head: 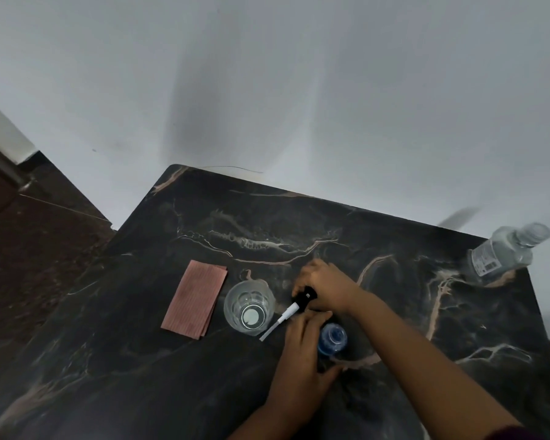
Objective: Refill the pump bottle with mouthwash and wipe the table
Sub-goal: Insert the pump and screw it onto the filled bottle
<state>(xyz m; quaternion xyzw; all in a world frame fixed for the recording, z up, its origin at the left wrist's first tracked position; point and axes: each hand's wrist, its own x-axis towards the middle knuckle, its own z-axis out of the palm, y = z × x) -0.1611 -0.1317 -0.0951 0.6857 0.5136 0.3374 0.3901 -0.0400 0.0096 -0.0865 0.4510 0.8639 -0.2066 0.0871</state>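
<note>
A small blue pump bottle (331, 338) stands uncapped on the dark marble table (204, 360), seen from above. My left hand (302, 347) is wrapped around its left side. My right hand (326, 289) grips the black pump head (306, 298), whose white stem and dip tube (278, 322) point down-left, off the bottle. A clear mouthwash bottle (505, 254) with a label stands near the table's far right corner, away from both hands.
A clear glass (249, 308) stands just left of the pump's tube. A folded pink cloth (195, 298) lies further left. A white wall rises behind the table, and dark floor shows past its left edge.
</note>
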